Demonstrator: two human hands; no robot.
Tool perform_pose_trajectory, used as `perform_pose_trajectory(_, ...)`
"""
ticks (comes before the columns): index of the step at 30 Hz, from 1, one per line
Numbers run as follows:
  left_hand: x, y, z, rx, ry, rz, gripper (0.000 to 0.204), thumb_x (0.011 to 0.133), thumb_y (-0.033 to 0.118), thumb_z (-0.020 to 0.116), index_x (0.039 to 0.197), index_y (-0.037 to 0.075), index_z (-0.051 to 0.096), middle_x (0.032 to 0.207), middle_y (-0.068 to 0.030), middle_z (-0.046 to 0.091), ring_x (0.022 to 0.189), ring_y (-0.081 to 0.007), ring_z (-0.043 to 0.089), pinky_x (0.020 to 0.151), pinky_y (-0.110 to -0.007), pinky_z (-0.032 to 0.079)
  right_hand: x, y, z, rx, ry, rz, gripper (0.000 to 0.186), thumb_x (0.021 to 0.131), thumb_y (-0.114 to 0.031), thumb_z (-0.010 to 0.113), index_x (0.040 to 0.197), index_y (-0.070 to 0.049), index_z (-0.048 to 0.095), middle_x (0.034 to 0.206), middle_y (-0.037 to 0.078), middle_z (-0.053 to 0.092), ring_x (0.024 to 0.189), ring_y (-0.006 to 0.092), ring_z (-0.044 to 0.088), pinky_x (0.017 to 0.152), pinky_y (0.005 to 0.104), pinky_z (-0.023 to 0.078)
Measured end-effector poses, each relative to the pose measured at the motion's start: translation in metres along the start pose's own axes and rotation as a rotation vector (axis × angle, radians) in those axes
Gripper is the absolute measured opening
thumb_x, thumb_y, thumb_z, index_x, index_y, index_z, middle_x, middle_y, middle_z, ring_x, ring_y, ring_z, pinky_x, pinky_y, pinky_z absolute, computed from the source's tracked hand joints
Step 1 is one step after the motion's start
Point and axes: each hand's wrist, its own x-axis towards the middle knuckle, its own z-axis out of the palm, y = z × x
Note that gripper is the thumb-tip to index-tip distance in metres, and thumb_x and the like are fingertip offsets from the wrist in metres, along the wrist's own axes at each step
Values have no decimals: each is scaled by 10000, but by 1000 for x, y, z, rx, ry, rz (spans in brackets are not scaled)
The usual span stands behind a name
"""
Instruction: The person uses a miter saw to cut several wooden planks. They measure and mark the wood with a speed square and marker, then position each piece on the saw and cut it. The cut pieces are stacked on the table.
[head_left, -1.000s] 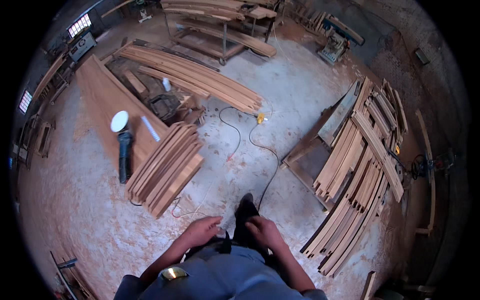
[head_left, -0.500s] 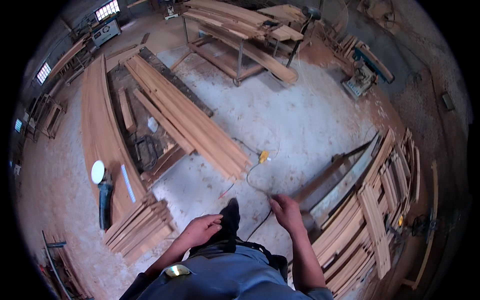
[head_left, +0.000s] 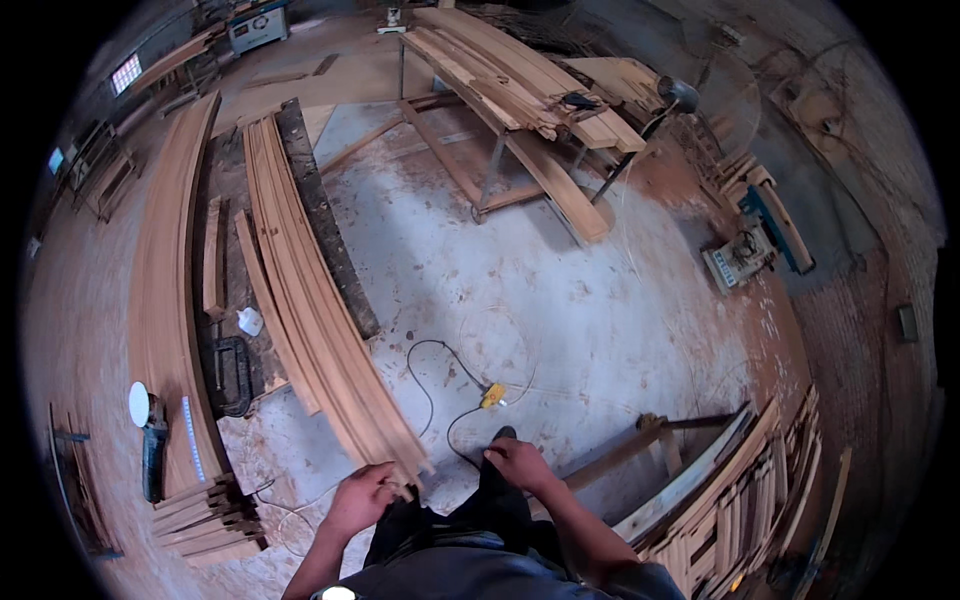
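My right hand point(head_left: 518, 465) is closed in a pinch on a thin dark power cord point(head_left: 453, 428), which runs to a yellow plug block point(head_left: 492, 396) on the floor. My left hand point(head_left: 362, 498) has its fingers curled beside the near ends of a bundle of long wooden strips point(head_left: 318, 320). Whether something sits between those fingers is hidden. To the left, an angle grinder point(head_left: 153, 460) with a round white disc point(head_left: 139, 404) rests on a wide curved wooden panel point(head_left: 165, 290), next to a pale blue-white strip point(head_left: 192, 437).
A metal-framed table point(head_left: 490, 165) piled with boards stands ahead. A black clamp point(head_left: 235, 375) and a white bottle point(head_left: 250, 321) lie between panel and strips. Stacked wooden pieces point(head_left: 730, 500) fill the right side. A blue-and-grey machine point(head_left: 745, 255) stands at the far right. Loose cord loops across the floor.
My view has shifted as I stepped forward. My left hand has come up against the strips' ends; my right hand keeps hold of the cord, now nearer the yellow block.
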Motion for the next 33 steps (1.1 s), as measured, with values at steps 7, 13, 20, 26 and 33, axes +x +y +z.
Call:
perform_pose_trajectory(7,25,51,34,-122,325,-323,326,889,90,627,1195,-16,588,940,-139,678,777,-191,660,667,-302,537,87,143,-96,-9,-59,14,341,880,-366,581,956,-43,662,906,184,675,871,373,645,775,454,518)
perform_pose_trajectory(13,95,124,58,-280,210,-471,329,915,106,609,1207,-41,572,945,-131,688,828,-181,673,698,-287,545,111,163,-167,30,78,-28,303,884,-303,620,992,-25,672,920,197,675,903,329,667,795,395,521)
perform_pose_trajectory(20,225,145,88,-176,103,-105,368,912,182,614,1228,0,561,950,-165,682,893,-273,681,796,-347,529,126,185,-190,117,5,3,301,899,-304,617,1013,-32,674,945,180,684,891,334,663,800,376,520)
perform_pose_trajectory(26,369,150,62,-203,-47,-103,398,923,243,587,1255,27,544,970,-149,664,906,-237,652,814,-336,498,184,222,-254,341,173,155,284,901,-253,631,1012,8,656,867,173,697,818,277,685,745,347,527)
perform_pose_trajectory(33,623,131,43,-459,-52,-26,507,914,239,620,1336,-1,473,992,-107,658,847,-165,613,779,-307,495,316,181,-358,531,283,299,280,930,-256,616,1013,11,631,823,84,677,706,130,623,638,274,517)
